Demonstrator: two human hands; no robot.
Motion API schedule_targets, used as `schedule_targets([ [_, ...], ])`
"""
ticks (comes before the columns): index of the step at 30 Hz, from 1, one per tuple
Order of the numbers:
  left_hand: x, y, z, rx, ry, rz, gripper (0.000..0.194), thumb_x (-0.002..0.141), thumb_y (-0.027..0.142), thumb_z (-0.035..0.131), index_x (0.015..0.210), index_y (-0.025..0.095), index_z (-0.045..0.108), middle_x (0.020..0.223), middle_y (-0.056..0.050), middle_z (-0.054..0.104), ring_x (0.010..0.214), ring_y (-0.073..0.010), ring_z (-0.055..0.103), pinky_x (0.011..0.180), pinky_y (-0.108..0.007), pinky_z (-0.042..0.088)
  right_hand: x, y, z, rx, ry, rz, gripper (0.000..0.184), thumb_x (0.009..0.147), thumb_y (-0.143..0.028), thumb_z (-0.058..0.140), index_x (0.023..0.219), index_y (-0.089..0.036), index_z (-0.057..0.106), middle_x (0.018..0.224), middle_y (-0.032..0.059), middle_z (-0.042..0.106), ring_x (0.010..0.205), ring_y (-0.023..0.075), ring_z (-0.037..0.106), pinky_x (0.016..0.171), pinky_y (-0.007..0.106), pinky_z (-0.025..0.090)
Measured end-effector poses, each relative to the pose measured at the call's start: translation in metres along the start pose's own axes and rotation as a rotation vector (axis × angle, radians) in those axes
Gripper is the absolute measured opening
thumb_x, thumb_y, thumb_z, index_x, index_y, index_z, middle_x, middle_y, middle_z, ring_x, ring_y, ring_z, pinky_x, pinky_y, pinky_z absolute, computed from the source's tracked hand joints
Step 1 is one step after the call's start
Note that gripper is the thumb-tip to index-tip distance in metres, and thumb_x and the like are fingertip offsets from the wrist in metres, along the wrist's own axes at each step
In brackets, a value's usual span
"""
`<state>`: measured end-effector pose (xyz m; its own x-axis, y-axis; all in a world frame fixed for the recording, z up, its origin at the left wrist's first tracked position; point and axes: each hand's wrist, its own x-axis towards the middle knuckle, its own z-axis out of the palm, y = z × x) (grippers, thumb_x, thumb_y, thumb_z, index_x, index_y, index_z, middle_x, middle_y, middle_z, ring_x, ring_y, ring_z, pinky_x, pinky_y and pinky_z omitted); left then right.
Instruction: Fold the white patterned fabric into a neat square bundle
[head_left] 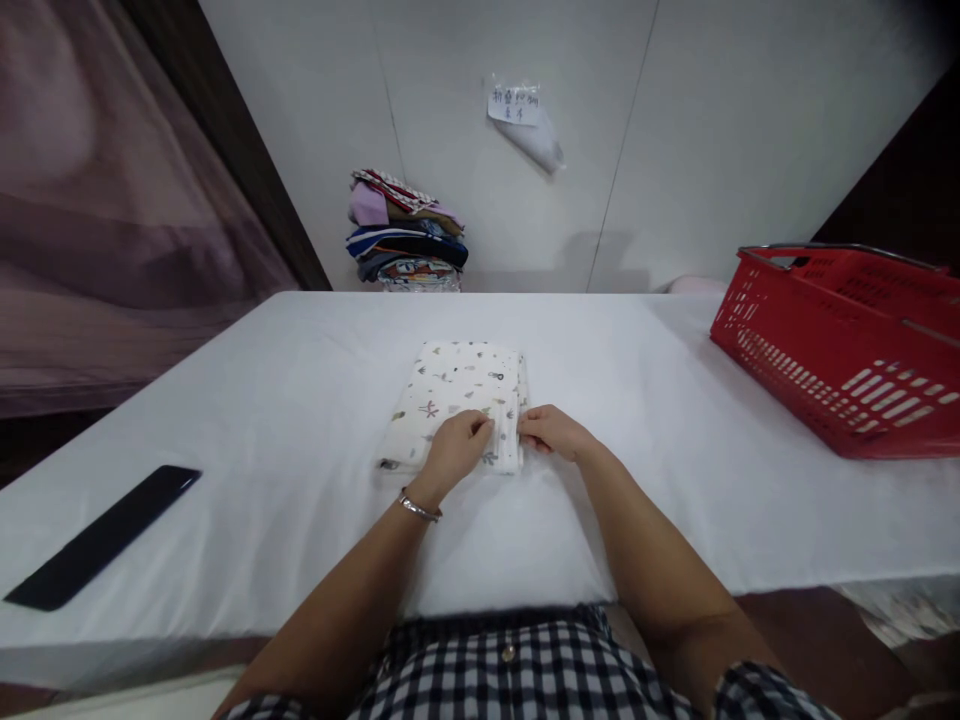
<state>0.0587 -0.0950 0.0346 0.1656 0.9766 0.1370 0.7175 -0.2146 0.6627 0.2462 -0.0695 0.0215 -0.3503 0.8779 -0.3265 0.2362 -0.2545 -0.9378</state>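
Note:
A folded white cloth (457, 380) with small printed motifs lies flat on the table in front of me. My left hand (459, 440), with a bracelet at the wrist, rests on the cloth's near right part. Its thumb and fingers are pinched together on the fabric. At the cloth's right edge, my right hand (553, 432) has its fingertips closed on the layered side. The finger pads of both hands are partly hidden, but the fabric is at their tips.
A white-covered table (300, 400) spreads around the cloth. To the right stands a red plastic basket (840, 350). A long black flat strip (105, 535) lies at the left. Behind the far edge is a stack of folded fabrics (405, 235); a paper note (517, 105) hangs on the wall.

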Motion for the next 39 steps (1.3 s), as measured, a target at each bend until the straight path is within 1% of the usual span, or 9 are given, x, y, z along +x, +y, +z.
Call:
schedule_targets([
  [5, -0.005, -0.008, -0.003, 0.093, 0.059, 0.055, 0.019, 0.081, 0.028, 0.043, 0.073, 0.021, 0.059, 0.074, 0.000, 0.062, 0.069, -0.0136, 0.053, 0.063, -0.025, 0.038, 0.001, 0.004, -0.003, 0.011, -0.019, 0.029, 0.015, 0.070, -0.026, 0.059, 0.060, -0.016, 0.053, 0.044, -0.0057, 0.052, 0.033, 0.0041, 0.035, 0.035, 0.020, 0.020],
  [10, -0.005, -0.022, -0.018, 0.195, 0.118, 0.073, 0.021, 0.083, 0.029, 0.041, 0.073, 0.021, 0.058, 0.075, 0.000, 0.062, 0.071, -0.0147, 0.055, 0.066, -0.026, 0.040, -0.001, 0.006, 0.000, -0.046, -0.168, 0.054, 0.013, 0.071, -0.025, 0.058, 0.062, -0.016, 0.055, 0.047, -0.0040, 0.056, 0.033, 0.0046, 0.038, 0.035, 0.020, 0.021],
  [13, -0.006, -0.039, -0.037, 0.281, 0.172, 0.032, 0.022, 0.083, 0.031, 0.041, 0.078, 0.021, 0.060, 0.083, -0.003, 0.064, 0.079, -0.0174, 0.057, 0.072, -0.028, 0.041, -0.006, 0.003, 0.000, -0.122, -0.260, 0.065, 0.007, 0.069, -0.022, 0.057, 0.065, -0.016, 0.057, 0.048, -0.0043, 0.056, 0.034, 0.0048, 0.039, 0.036, 0.019, 0.023],
  [16, -0.008, -0.059, -0.056, 0.406, 0.197, -0.041, 0.026, 0.082, 0.033, 0.041, 0.086, 0.019, 0.063, 0.097, -0.007, 0.065, 0.091, -0.0218, 0.058, 0.080, -0.032, 0.042, -0.012, -0.002, 0.000, -0.180, -0.326, 0.054, 0.013, 0.070, -0.024, 0.057, 0.060, -0.016, 0.055, 0.048, -0.0036, 0.056, 0.036, 0.0050, 0.040, 0.037, 0.020, 0.024],
  [19, -0.010, -0.076, -0.065, 0.474, 0.210, -0.148, 0.032, 0.082, 0.035, 0.041, 0.096, 0.017, 0.063, 0.107, -0.010, 0.063, 0.101, -0.0253, 0.055, 0.089, -0.036, 0.041, -0.015, -0.006, 0.000, -0.214, -0.354, 0.046, 0.016, 0.069, -0.026, 0.058, 0.058, -0.017, 0.053, 0.048, -0.0038, 0.055, 0.036, 0.0047, 0.038, 0.038, 0.020, 0.024],
  [24, -0.013, -0.087, -0.060, 0.348, 0.188, -0.271, 0.042, 0.082, 0.041, 0.041, 0.112, 0.016, 0.056, 0.118, -0.010, 0.059, 0.107, -0.0250, 0.053, 0.091, -0.036, 0.041, -0.019, -0.005, 0.000, -0.208, -0.303, 0.009, 0.010, 0.067, -0.024, 0.059, 0.060, -0.017, 0.056, 0.046, -0.0062, 0.050, 0.037, 0.0050, 0.036, 0.040, 0.020, 0.027],
  [29, -0.014, -0.085, -0.058, 0.348, 0.192, -0.279, 0.043, 0.082, 0.044, 0.042, 0.113, 0.018, 0.056, 0.117, -0.010, 0.059, 0.105, -0.0263, 0.055, 0.089, -0.038, 0.042, -0.027, 0.002, -0.003, -0.101, -0.229, -0.018, 0.016, 0.068, -0.030, 0.063, 0.074, -0.015, 0.064, 0.045, -0.0074, 0.047, 0.039, 0.0051, 0.035, 0.041, 0.020, 0.028],
  [33, -0.014, -0.086, -0.059, 0.327, 0.183, -0.297, 0.043, 0.081, 0.045, 0.043, 0.113, 0.019, 0.056, 0.117, -0.009, 0.059, 0.104, -0.0260, 0.055, 0.087, -0.038, 0.043, -0.031, 0.010, -0.001, -0.070, -0.167, 0.001, 0.015, 0.067, -0.029, 0.064, 0.072, -0.015, 0.064, 0.044, -0.0072, 0.047, 0.039, 0.0053, 0.036, 0.041, 0.020, 0.029],
  [39, -0.014, -0.091, -0.059, 0.301, 0.194, -0.295, 0.042, 0.081, 0.045, 0.044, 0.112, 0.019, 0.056, 0.116, -0.009, 0.060, 0.102, -0.0256, 0.056, 0.087, -0.038, 0.044, -0.032, 0.017, 0.007, -0.049, -0.140, 0.082, 0.012, 0.067, -0.026, 0.064, 0.069, -0.015, 0.063, 0.045, -0.0055, 0.050, 0.039, 0.0052, 0.038, 0.041, 0.019, 0.029],
])
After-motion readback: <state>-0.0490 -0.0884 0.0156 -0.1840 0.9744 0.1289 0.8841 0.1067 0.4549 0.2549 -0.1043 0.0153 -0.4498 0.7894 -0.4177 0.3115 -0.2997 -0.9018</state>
